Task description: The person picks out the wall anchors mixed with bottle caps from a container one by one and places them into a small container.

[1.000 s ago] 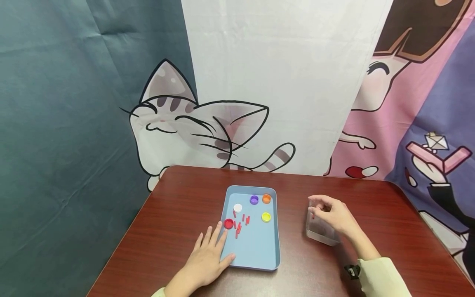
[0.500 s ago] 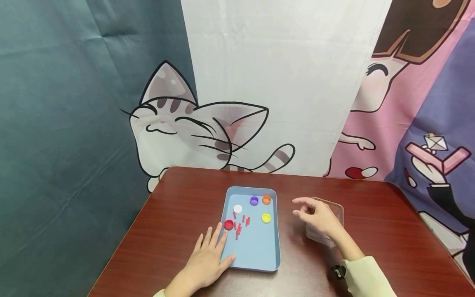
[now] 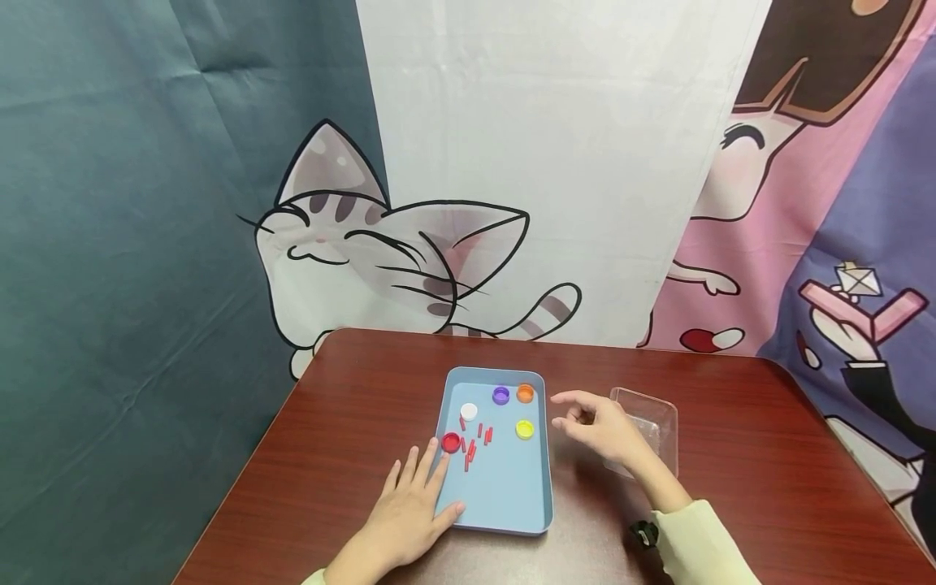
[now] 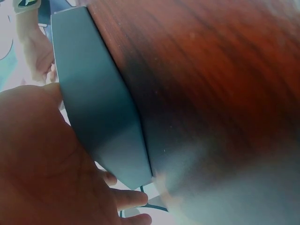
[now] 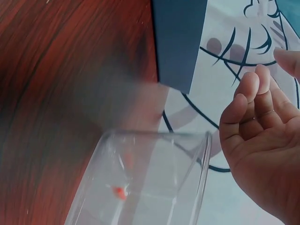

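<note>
My left hand (image 3: 411, 505) lies spread along the near left edge of the blue tray (image 3: 504, 504), its fingertips close by the red ring-shaped cap (image 3: 451, 442). Several short red sticks (image 3: 466, 462) are scattered to the right of that cap. Between the tray and a clear plastic box (image 3: 676, 431) hovers my right hand (image 3: 607, 428). Its thumb and index finger are apart with nothing between them, and the other fingers bend loosely. In the right wrist view, a small red piece (image 5: 120, 192) shows inside the box.
White (image 3: 469, 412), purple (image 3: 500, 396), orange (image 3: 525, 394) and yellow (image 3: 524, 429) caps sit in the tray's far half. A brown wooden table (image 3: 351, 406) carries everything. Behind it hangs a cartoon-printed curtain (image 3: 556, 162).
The right hand has moved left from over the clear box toward the tray; the small red piece it pinched earlier is gone from its fingers. The left hand has kept its place.
</note>
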### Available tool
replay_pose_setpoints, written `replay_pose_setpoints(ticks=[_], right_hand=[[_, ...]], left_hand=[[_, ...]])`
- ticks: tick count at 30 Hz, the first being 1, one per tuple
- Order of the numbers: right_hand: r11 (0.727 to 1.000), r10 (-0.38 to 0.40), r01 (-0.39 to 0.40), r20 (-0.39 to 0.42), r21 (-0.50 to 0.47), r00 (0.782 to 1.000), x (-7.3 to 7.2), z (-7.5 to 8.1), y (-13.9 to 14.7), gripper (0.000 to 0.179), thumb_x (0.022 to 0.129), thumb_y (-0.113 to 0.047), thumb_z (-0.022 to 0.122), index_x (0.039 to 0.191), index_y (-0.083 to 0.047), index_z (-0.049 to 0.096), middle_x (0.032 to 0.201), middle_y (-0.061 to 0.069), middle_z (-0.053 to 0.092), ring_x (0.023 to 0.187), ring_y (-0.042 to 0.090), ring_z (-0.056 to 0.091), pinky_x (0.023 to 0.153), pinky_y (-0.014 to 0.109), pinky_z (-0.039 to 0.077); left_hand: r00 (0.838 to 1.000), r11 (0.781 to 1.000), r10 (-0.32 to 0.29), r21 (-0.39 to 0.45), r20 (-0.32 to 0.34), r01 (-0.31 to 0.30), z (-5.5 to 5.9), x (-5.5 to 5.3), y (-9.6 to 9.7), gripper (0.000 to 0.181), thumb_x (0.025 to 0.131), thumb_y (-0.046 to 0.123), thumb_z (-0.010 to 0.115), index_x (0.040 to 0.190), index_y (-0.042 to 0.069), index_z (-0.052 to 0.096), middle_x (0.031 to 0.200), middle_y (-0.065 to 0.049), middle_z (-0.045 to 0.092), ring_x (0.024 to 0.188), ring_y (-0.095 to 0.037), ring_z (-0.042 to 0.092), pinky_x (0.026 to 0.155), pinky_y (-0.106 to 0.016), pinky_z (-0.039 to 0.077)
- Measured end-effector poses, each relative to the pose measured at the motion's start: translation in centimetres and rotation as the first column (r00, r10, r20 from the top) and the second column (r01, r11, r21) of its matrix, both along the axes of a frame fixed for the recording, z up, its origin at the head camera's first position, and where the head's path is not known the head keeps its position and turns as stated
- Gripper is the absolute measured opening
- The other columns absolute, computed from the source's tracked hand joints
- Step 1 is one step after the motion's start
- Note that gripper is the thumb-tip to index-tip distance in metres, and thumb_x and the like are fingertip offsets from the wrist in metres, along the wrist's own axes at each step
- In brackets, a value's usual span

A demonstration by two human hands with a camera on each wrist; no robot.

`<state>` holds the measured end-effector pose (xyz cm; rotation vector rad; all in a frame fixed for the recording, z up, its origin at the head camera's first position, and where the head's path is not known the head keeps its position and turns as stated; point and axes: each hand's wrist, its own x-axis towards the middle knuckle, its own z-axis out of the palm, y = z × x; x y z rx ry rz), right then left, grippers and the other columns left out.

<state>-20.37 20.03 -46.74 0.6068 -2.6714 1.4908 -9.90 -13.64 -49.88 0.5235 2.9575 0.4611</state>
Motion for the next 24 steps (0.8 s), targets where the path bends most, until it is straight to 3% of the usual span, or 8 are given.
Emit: replay_pose_setpoints(ticks=[24], right_hand=[[0.996, 0.084, -0.084, -0.007, 0.045, 0.996, -0.1, -0.6, -4.9, 0.03, 0.085, -0.018, 0.081, 0.113, -0.013, 0.074, 0.073, -0.008, 0.06, 0.066, 0.006, 0.055, 0.06, 0.02, 0.045]], left_hand=[[1.0, 1.0, 0.0, 0.004, -0.007, 0.0, 0.1, 0.0, 0.0, 0.078, 0.102, 0.06, 0.044, 0.158, 0.007, 0.035, 0.169, -0.015, 0.016, 0.151, -0.046, 0.021, 0.117, -0.066, 0.02]])
